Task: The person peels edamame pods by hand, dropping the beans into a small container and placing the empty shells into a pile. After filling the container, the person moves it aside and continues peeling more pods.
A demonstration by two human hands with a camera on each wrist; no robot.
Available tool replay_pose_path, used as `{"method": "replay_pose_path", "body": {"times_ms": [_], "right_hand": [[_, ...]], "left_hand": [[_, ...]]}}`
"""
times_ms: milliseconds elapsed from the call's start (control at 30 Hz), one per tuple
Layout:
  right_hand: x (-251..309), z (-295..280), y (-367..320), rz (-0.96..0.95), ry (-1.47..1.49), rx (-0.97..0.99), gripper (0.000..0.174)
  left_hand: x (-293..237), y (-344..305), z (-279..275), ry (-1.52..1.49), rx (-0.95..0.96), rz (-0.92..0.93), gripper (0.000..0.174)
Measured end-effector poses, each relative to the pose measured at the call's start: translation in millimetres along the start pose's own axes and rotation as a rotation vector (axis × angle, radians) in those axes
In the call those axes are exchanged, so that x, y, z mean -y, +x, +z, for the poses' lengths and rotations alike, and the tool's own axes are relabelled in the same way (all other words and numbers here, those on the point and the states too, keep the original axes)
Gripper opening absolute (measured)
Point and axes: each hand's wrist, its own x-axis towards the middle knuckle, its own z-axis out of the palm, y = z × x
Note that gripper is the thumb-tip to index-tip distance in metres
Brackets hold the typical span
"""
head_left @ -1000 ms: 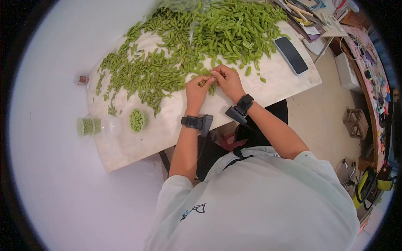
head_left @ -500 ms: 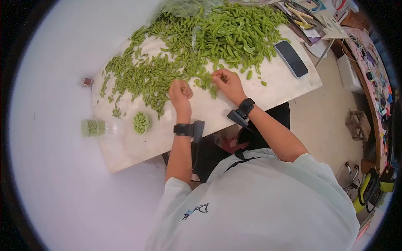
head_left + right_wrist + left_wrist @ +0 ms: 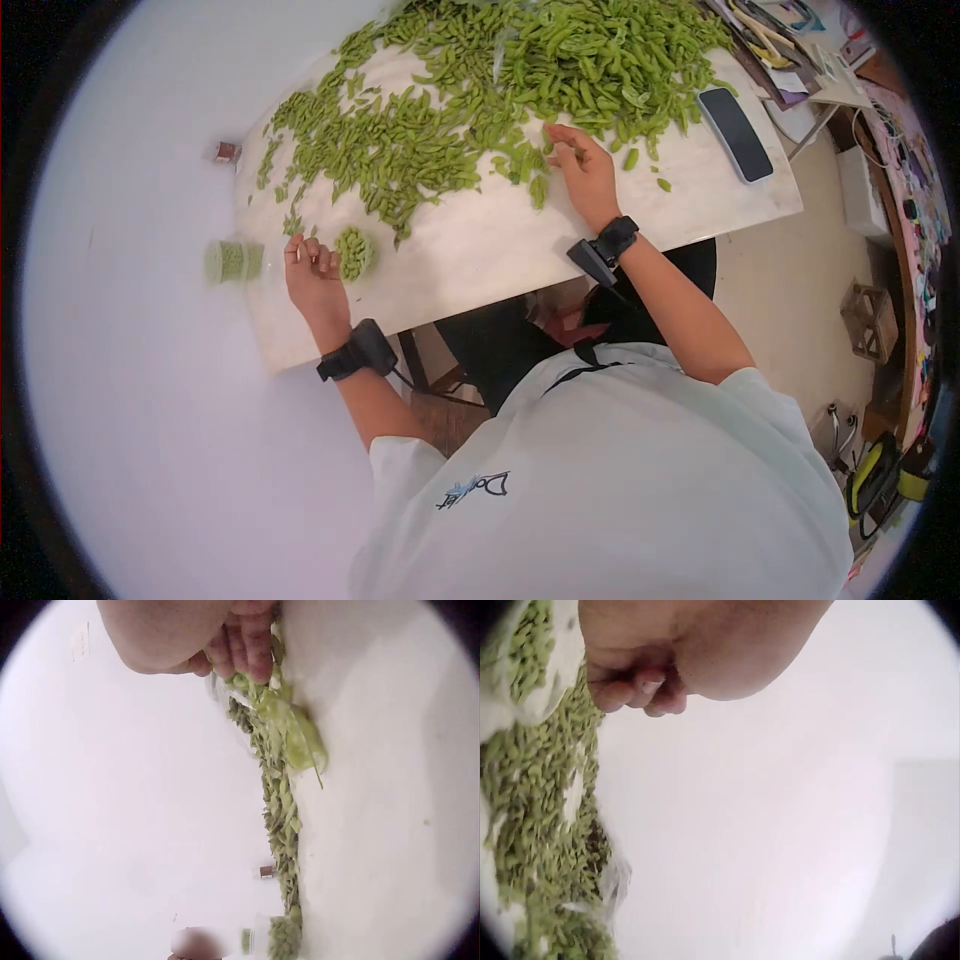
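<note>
My left hand (image 3: 317, 287), fingers loosely bent, is at the table's left side, just left of a small clear tub of shelled green beans (image 3: 353, 254). In the left wrist view its fingertips (image 3: 654, 679) curl toward the palm, and nothing shows between them. My right hand (image 3: 587, 178) is at the near edge of the green pods (image 3: 610, 70), thumb and index finger apart. In the right wrist view its fingers (image 3: 259, 649) reach down nearly straight, right at a few pods (image 3: 301, 739). The palm is partly hidden.
A lidded tub of green beans (image 3: 232, 261) stands at the left edge. A small red-labelled jar (image 3: 226, 152) is beyond it. Pods spread across the back of the white table (image 3: 480, 250). A phone (image 3: 736, 135) lies at the right, near a tray of tools (image 3: 765, 45).
My left hand has moved away from the right hand, leftward to beside the tub, and its fingers have loosened. The right hand has stayed by the pods, its pinch now parted.
</note>
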Motion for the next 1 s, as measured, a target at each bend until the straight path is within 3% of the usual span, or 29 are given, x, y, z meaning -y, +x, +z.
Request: {"method": "replay_pose_path", "body": {"times_ms": [33,133,333,433,533,567,767,867,1000], "right_hand": [[1,0,0,-0.001,0.002,0.001,0.027],[4,1,0,0.024,0.029,0.002,0.023],[2,-3,-1,0.060,-0.004,0.024,0.019],[2,-2,-2,0.080,-0.004,0.009,0.018],[5,2,-3,0.076,0.005,0.001,0.018],[7,2,-2,0.067,0.006,0.003,0.019],[4,-3,-2,0.073,0.041,0.055,0.028],[-2,-3,-2,0.017,-0.013,0.063,0.025],[5,-4,-2,0.035,-0.012,0.094,0.023]], "left_hand": [[-2,6,-14,0.028,-0.001,-0.005,0.018],[0,19,-38,0.261,-0.108,-0.059,0.019],[13,38,-50,0.899,-0.044,-0.146,0.026],[15,46,-38,1.200,-0.021,-0.061,0.030],[10,56,-14,1.265,0.187,0.074,0.032],[11,58,2,1.224,0.194,0.017,0.028],[62,103,12,1.471,0.340,0.369,0.021],[72,114,24,1.536,0.318,0.143,0.023],[79,118,35,1.704,0.372,0.089,0.023]]}}
